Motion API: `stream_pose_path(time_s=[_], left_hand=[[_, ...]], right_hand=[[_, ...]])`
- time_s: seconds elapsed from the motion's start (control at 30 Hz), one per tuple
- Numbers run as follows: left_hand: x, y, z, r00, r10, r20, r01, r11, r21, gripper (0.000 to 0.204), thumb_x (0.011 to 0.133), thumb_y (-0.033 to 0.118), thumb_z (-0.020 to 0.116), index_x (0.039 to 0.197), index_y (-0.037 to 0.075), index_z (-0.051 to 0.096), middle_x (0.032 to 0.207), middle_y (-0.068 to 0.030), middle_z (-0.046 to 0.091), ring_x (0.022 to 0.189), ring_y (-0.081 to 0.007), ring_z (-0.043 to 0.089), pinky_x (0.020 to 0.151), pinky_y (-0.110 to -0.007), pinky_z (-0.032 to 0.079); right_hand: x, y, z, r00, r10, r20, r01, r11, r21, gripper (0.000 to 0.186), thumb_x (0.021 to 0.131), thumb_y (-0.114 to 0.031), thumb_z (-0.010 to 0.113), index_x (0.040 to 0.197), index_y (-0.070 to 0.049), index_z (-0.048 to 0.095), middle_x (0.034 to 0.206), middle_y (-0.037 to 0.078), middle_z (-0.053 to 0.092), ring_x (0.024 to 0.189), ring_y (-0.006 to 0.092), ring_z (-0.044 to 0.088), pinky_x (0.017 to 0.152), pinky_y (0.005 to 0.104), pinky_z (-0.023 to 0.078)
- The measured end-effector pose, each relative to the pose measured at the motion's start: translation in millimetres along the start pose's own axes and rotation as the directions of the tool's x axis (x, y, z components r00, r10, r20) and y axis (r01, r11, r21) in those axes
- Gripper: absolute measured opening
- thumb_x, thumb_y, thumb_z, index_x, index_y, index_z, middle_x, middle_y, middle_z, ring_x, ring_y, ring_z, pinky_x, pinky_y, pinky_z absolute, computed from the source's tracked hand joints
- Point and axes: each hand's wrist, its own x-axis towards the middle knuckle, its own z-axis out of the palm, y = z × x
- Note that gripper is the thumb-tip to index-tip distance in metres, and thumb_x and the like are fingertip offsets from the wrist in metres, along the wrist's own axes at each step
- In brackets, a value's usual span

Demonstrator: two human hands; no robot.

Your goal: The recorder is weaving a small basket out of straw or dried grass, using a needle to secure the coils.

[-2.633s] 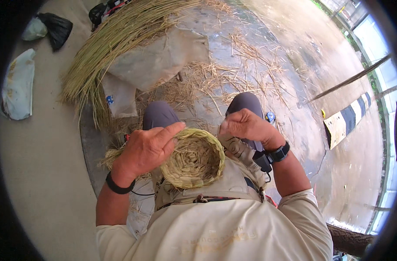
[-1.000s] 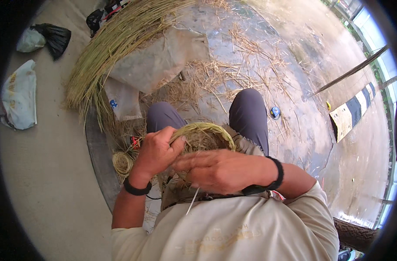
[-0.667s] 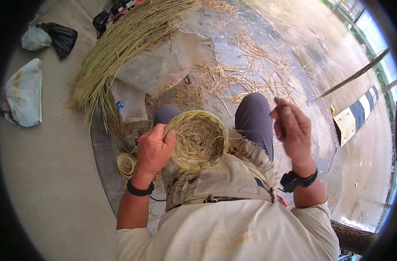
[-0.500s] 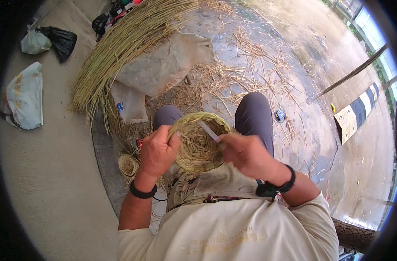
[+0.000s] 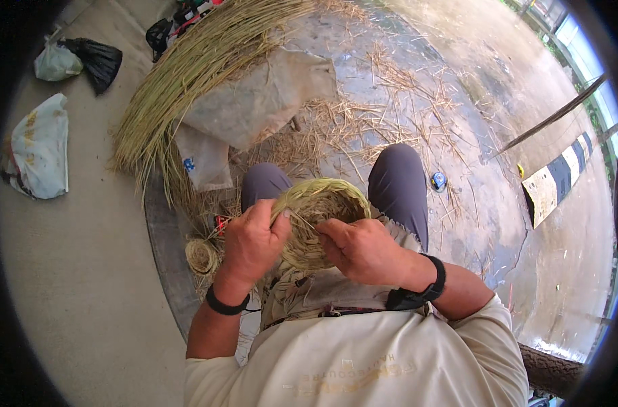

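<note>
A round basket (image 5: 339,190) woven of yellow-green straw rests in my lap between my knees, its opening tilted up. My left hand (image 5: 254,234) is closed on the left side of its rim, thumb over the edge. Over the basket's inside, my right hand (image 5: 363,247) is closed in a pinch, its knuckles up. A thin straw strand (image 5: 303,220) stretches between the fingertips of both hands. The pale flat blade seen earlier in my right hand does not show now; whether it is still inside the fist is hidden.
A large bundle of long stalks (image 5: 187,81) lies front left, beside a grey plastic sheet (image 5: 244,102). Loose straw bits (image 5: 349,125) litter the ground ahead. A small woven basket (image 5: 202,256) sits by my left forearm. A blue tape measure (image 5: 438,181) lies right of my knee.
My right hand has moved a little left and lower over the basket, and the pale blade is out of sight. A strand now spans both hands. The basket has shifted slightly right.
</note>
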Motion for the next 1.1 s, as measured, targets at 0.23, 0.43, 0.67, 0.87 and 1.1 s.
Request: stream_pose_path(time_s=[0.23, 0.43, 0.67, 0.87, 1.1], left_hand=[[-7, 5, 16, 0.997, 0.071, -0.003, -0.071, 0.997, 0.018, 0.017, 0.093, 0.013, 0.07, 0.105, 0.002, 0.065, 0.086, -0.0197, 0.071, 0.077, -0.0398, 0.072, 0.064, -0.047, 0.057], [1, -13, -2, 0.997, 0.072, -0.036, -0.065, 0.983, 0.17, 0.017, 0.091, 0.015, 0.071, 0.102, 0.005, 0.064, 0.084, -0.0156, 0.071, 0.072, -0.0359, 0.072, 0.06, -0.046, 0.057], [4, -8, -4, 0.972, 0.228, 0.05, -0.233, 0.96, 0.153, 0.019, 0.089, 0.017, 0.073, 0.1, 0.006, 0.062, 0.08, -0.0125, 0.068, 0.069, -0.0333, 0.071, 0.056, -0.044, 0.056], [5, 7, -2, 0.923, 0.351, 0.156, -0.376, 0.909, 0.179, 0.022, 0.085, 0.018, 0.075, 0.097, 0.006, 0.061, 0.076, -0.0104, 0.065, 0.065, -0.0298, 0.07, 0.054, -0.041, 0.056], [12, 11, -4, 0.906, 0.397, 0.143, -0.419, 0.889, 0.186, 0.022, 0.084, 0.018, 0.076, 0.096, 0.006, 0.062, 0.072, -0.0095, 0.063, 0.061, -0.0294, 0.069, 0.052, -0.04, 0.055]], right_hand=[[31, 15, 24, 0.992, -0.013, -0.124, 0.03, 0.99, 0.14, 0.017, 0.097, -0.017, 0.063, 0.094, -0.001, 0.058, 0.07, 0.024, 0.065, 0.067, 0.0476, 0.066, 0.059, 0.0562, 0.053], [23, 11, 14, 0.999, -0.021, 0.029, 0.014, 0.977, 0.213, 0.016, 0.097, -0.016, 0.063, 0.094, -0.001, 0.059, 0.071, 0.026, 0.063, 0.069, 0.0499, 0.065, 0.063, 0.056, 0.053], [27, -8, -1, 1.0, -0.008, 0.002, 0.008, 0.999, -0.033, 0.015, 0.095, -0.018, 0.066, 0.091, -0.004, 0.06, 0.074, 0.021, 0.066, 0.071, 0.0449, 0.067, 0.065, 0.0526, 0.054], [65, 12, -34, 0.993, -0.115, -0.023, 0.108, 0.975, -0.193, 0.014, 0.094, -0.019, 0.067, 0.087, -0.006, 0.066, 0.08, 0.017, 0.066, 0.078, 0.0406, 0.067, 0.067, 0.0482, 0.053], [105, 29, -36, 0.994, -0.037, -0.108, 0.05, 0.991, 0.127, 0.021, 0.101, -0.019, 0.064, 0.091, -0.001, 0.07, 0.078, 0.01, 0.069, 0.071, 0.0221, 0.067, 0.067, 0.0376, 0.053]])
